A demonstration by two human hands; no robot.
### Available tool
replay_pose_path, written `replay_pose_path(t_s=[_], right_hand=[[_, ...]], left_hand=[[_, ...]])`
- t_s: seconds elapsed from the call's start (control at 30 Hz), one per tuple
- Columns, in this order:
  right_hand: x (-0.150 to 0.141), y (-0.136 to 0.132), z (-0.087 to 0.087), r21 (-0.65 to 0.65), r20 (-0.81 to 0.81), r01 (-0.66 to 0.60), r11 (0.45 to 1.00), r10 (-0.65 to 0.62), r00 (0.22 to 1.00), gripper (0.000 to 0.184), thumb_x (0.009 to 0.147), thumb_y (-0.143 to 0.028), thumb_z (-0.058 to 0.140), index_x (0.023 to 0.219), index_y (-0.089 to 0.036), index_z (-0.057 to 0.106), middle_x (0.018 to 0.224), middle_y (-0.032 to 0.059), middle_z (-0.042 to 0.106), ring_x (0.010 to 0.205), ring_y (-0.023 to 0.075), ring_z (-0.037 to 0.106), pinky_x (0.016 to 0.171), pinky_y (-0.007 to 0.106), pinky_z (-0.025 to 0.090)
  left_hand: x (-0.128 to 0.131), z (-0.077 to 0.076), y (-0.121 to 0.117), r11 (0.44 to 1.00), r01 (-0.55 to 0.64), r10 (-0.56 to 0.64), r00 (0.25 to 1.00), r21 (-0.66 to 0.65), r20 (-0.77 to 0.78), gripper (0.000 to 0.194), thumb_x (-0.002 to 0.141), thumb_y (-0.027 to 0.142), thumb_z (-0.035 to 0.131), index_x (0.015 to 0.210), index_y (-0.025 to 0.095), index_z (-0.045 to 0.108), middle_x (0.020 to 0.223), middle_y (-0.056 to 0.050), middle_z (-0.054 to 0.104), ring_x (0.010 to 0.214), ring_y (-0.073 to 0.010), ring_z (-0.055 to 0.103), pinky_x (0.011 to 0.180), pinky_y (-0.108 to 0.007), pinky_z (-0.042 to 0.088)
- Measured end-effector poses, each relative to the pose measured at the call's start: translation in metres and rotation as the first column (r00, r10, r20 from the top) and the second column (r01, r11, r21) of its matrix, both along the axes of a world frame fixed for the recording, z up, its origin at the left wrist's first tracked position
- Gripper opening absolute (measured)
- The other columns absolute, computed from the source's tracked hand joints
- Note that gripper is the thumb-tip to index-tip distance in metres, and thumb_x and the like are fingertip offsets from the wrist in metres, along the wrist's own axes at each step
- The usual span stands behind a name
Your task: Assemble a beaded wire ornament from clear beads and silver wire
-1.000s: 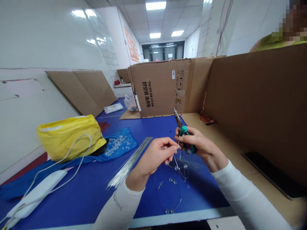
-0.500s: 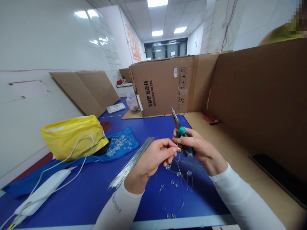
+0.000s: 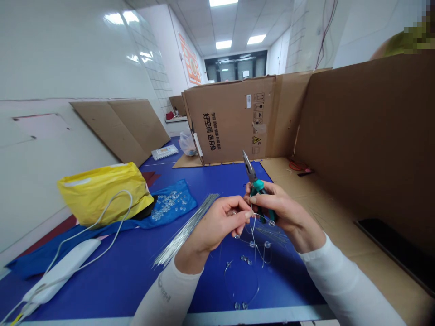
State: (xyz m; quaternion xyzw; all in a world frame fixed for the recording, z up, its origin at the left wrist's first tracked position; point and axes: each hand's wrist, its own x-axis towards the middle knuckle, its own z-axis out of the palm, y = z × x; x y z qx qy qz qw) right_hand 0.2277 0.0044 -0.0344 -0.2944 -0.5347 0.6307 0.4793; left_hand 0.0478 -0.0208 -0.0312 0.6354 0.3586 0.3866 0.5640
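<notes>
My left hand (image 3: 228,218) pinches a thin wire of a beaded wire piece (image 3: 253,235), whose loops hang below the fingers with several clear beads on them. Held in my right hand (image 3: 280,206) are needle-nose pliers (image 3: 250,168) with green and black handles, jaws pointing up and away. The right thumb and forefinger also pinch the wire close to the left fingertips. Below the hands, a wire ring (image 3: 225,280) with clear beads lies on the blue table. Left of my left hand rests a bundle of straight silvery wires (image 3: 190,228).
Clear beads (image 3: 168,203) lie on a blue cloth (image 3: 188,194) beside a yellow bag (image 3: 105,194). A white power strip (image 3: 64,269) with a cable sits front left. Cardboard walls (image 3: 234,122) stand behind and to the right. A black flat object (image 3: 390,253) lies at right.
The hanging wire piece has turned and shifted slightly between my fingers. Both hands stay nearly in place, and the pliers keep the same pose.
</notes>
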Motion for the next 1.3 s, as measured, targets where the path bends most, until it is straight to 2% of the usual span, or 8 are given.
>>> replay_pose_path(t_s=[0.37, 0.5, 0.63, 0.73, 0.87, 1.03, 1.17, 1.3], right_hand=[[0.0, -0.003, 0.003, -0.003, 0.04, 0.013, 1.0, -0.013, 0.999, 0.029, 0.068, -0.033, 0.079, 0.088, -0.02, 0.063, 0.07, -0.0038, 0.056, 0.058, 0.0115, 0.05, 0.055, 0.028, 0.039], [0.002, -0.003, 0.006, 0.159, 0.2, 0.117, 0.98, -0.148, 0.968, 0.024, 0.074, -0.035, 0.075, 0.088, -0.021, 0.063, 0.077, -0.0016, 0.061, 0.066, 0.0141, 0.054, 0.062, 0.031, 0.044], [0.013, -0.007, 0.008, 0.53, 0.357, 0.226, 0.817, -0.457, 0.815, 0.021, 0.084, -0.035, 0.07, 0.1, -0.021, 0.065, 0.092, 0.0037, 0.069, 0.083, 0.0197, 0.062, 0.077, 0.035, 0.048], [0.026, -0.014, 0.01, 0.751, 0.408, 0.127, 0.649, -0.605, 0.683, 0.023, 0.09, -0.033, 0.069, 0.111, -0.022, 0.066, 0.099, 0.0052, 0.071, 0.086, 0.0204, 0.064, 0.078, 0.035, 0.049], [0.035, -0.023, 0.013, 0.876, 0.43, -0.077, 0.475, -0.702, 0.568, 0.023, 0.096, -0.032, 0.066, 0.117, -0.023, 0.066, 0.102, 0.0062, 0.072, 0.086, 0.0209, 0.067, 0.075, 0.034, 0.05], [0.03, -0.025, 0.011, 0.945, 0.312, -0.223, 0.24, -0.866, 0.391, 0.021, 0.095, -0.028, 0.063, 0.113, -0.019, 0.068, 0.101, 0.0093, 0.073, 0.082, 0.0249, 0.067, 0.073, 0.037, 0.048], [0.025, -0.023, 0.008, 0.938, 0.248, -0.314, 0.148, -0.919, 0.307, 0.015, 0.096, -0.025, 0.063, 0.107, -0.017, 0.07, 0.095, 0.0102, 0.073, 0.079, 0.0262, 0.063, 0.07, 0.038, 0.044], [0.021, -0.027, 0.008, 0.919, 0.222, -0.371, 0.131, -0.951, 0.216, 0.02, 0.096, -0.025, 0.063, 0.11, -0.014, 0.071, 0.097, 0.0127, 0.073, 0.08, 0.0282, 0.06, 0.07, 0.04, 0.041]], left_hand=[[0.003, 0.0, -0.002, 0.999, -0.004, 0.004, 1.0, 0.041, -0.002, 0.022, 0.086, 0.033, 0.072, 0.077, 0.015, 0.064, 0.061, 0.002, 0.057, 0.047, -0.0065, 0.048, 0.044, -0.019, 0.037], [0.002, 0.002, -0.002, 0.999, -0.037, 0.036, 0.999, 0.034, 0.025, 0.021, 0.085, 0.033, 0.072, 0.077, 0.014, 0.065, 0.065, 0.001, 0.06, 0.047, -0.0054, 0.048, 0.043, -0.018, 0.036], [-0.004, 0.004, 0.001, 0.996, -0.084, 0.082, 0.995, 0.027, 0.06, 0.021, 0.084, 0.033, 0.073, 0.079, 0.014, 0.067, 0.065, 0.002, 0.06, 0.046, -0.0049, 0.048, 0.041, -0.017, 0.035], [-0.01, 0.007, 0.004, 0.988, -0.151, 0.148, 0.985, 0.017, 0.093, 0.021, 0.081, 0.033, 0.075, 0.078, 0.013, 0.068, 0.064, 0.001, 0.061, 0.045, -0.0052, 0.049, 0.04, -0.017, 0.035], [-0.019, 0.013, 0.009, 0.959, -0.283, 0.278, 0.952, 0.029, 0.128, 0.02, 0.077, 0.031, 0.077, 0.076, 0.012, 0.07, 0.062, 0.001, 0.062, 0.044, -0.0057, 0.05, 0.04, -0.018, 0.036], [-0.029, 0.016, 0.015, 0.93, -0.366, 0.357, 0.91, 0.004, 0.211, 0.019, 0.074, 0.029, 0.078, 0.072, 0.013, 0.07, 0.058, 0.001, 0.063, 0.042, -0.0059, 0.05, 0.04, -0.018, 0.036], [-0.034, 0.016, 0.018, 0.919, -0.394, 0.385, 0.894, -0.007, 0.228, 0.02, 0.072, 0.03, 0.08, 0.069, 0.012, 0.07, 0.058, 0.0, 0.063, 0.042, -0.0054, 0.05, 0.04, -0.017, 0.036], [-0.037, 0.016, 0.02, 0.912, -0.409, 0.402, 0.892, -0.01, 0.207, 0.02, 0.071, 0.029, 0.079, 0.067, 0.012, 0.07, 0.059, 0.0, 0.064, 0.043, -0.0055, 0.051, 0.041, -0.017, 0.037]])
